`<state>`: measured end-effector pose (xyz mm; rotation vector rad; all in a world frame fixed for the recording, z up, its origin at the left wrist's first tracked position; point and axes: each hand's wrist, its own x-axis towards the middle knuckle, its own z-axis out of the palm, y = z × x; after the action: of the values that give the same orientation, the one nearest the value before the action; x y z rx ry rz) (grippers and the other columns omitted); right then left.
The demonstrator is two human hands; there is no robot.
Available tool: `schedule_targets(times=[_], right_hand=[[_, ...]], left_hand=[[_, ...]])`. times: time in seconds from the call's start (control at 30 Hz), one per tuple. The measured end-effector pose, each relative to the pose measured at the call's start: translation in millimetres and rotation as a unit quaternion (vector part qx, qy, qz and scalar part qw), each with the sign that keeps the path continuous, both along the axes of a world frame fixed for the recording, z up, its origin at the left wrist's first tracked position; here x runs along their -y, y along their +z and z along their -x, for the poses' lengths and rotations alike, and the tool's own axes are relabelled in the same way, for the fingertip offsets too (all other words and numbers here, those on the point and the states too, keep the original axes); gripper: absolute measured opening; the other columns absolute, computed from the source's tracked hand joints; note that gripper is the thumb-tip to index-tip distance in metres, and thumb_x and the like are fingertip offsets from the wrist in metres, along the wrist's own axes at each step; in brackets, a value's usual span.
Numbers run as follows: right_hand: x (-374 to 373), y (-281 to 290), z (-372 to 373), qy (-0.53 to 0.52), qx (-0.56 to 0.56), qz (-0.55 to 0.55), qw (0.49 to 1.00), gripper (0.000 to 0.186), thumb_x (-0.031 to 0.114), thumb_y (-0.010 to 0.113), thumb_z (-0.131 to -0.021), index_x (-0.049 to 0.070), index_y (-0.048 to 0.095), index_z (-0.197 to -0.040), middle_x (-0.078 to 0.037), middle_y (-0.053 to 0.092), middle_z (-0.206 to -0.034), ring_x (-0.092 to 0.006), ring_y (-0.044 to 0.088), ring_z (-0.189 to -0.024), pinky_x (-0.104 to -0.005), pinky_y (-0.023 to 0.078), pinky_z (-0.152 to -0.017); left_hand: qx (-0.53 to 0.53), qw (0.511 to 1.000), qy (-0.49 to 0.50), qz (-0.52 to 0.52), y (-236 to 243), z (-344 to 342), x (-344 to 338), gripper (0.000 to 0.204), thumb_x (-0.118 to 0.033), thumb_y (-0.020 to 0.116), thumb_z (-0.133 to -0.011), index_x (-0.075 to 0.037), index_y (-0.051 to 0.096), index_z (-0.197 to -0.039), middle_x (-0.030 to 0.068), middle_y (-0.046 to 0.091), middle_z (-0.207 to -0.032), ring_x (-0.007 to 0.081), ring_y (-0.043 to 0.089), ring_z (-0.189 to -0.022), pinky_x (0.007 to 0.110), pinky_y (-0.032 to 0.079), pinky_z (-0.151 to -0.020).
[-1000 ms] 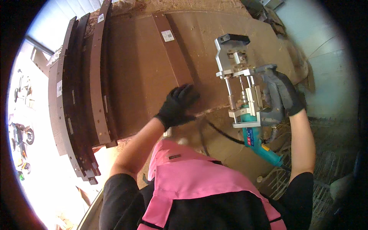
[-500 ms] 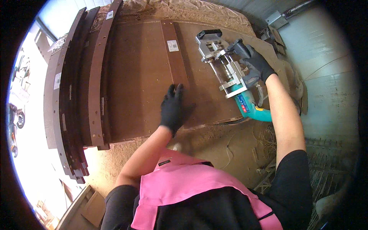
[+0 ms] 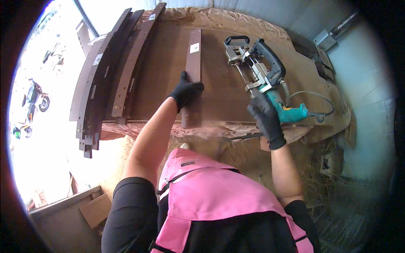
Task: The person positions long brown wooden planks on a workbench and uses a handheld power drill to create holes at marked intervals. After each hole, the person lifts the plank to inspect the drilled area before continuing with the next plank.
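Observation:
A narrow brown strip [image 3: 193,63] with a white label lies lengthwise on the work table. My left hand [image 3: 187,92], in a black glove, is closed around its middle, with the near end showing below the hand. To the right rests a teal power drill [image 3: 291,113] fixed in a silver metal guide frame [image 3: 257,75] with black handles. My right hand [image 3: 266,118], also gloved in black, is beside the drill's body at its lower left, apart from the black handles. Motion smears its fingers.
Several dark brown strips [image 3: 137,63] with holes and labels lie stacked along the table's left side. The brown table top [image 3: 228,101] carries dust. A black cable [image 3: 328,101] loops right of the drill. A metal wall [image 3: 371,105] stands at right; motorbikes [image 3: 36,99] show outside at left.
My right hand has let go of the drill frame's black handle and come down and left. My left hand has taken hold of the strip, whose near end has come toward me. The view has shifted.

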<state>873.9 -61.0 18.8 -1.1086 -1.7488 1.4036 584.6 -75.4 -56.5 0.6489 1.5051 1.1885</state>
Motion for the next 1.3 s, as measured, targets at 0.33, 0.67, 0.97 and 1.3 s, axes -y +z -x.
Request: schedule_targets(times=[0.33,0.67,0.97,1.3], right_hand=[[67,87,53,0.221,-0.164,-0.014,0.961,0.092,0.022,0.072,-0.086,0.004,0.013,-0.154,-0.01,0.063,-0.106,-0.0167,0.061,-0.097,-0.0316,0.048,-0.089],[62,118,86,0.192,-0.131,-0.219,0.948,0.071,0.019,0.067,-0.09,0.001,0.03,-0.148,-0.016,0.054,-0.132,-0.0201,0.054,-0.118,-0.0353,0.045,-0.099],[53,141,95,0.131,-0.024,-0.294,0.946,0.038,0.017,0.071,-0.088,0.0,0.059,-0.12,-0.005,0.061,-0.107,-0.0084,0.061,-0.082,-0.0222,0.051,-0.065],[62,165,102,0.141,-0.101,-0.1,0.98,0.024,0.018,0.057,-0.096,0.0,0.065,-0.11,-0.006,0.064,-0.069,-0.0106,0.056,-0.05,-0.0228,0.045,-0.049]], left_hand=[[-0.016,0.93,-0.043,-0.366,105,-40,35,0.026,-0.022,0.05,-0.098,-0.004,0.059,-0.114,0.0083,0.067,-0.093,0.0189,0.066,-0.072,0.032,0.055,-0.061],[0.183,0.848,-0.136,-0.479,111,-45,29,0.045,-0.029,0.038,-0.099,0.0,0.046,-0.133,0.0187,0.062,-0.12,0.0298,0.064,-0.106,0.044,0.052,-0.092],[-0.282,0.815,-0.105,-0.495,116,-40,32,0.036,-0.021,0.063,-0.085,-0.013,0.057,-0.12,0.0079,0.064,-0.114,0.0258,0.062,-0.104,0.038,0.049,-0.092],[0.303,0.809,-0.159,-0.477,112,-45,29,0.042,-0.022,0.046,-0.096,0.001,0.049,-0.131,0.0143,0.056,-0.132,0.0249,0.058,-0.116,0.038,0.043,-0.104]])
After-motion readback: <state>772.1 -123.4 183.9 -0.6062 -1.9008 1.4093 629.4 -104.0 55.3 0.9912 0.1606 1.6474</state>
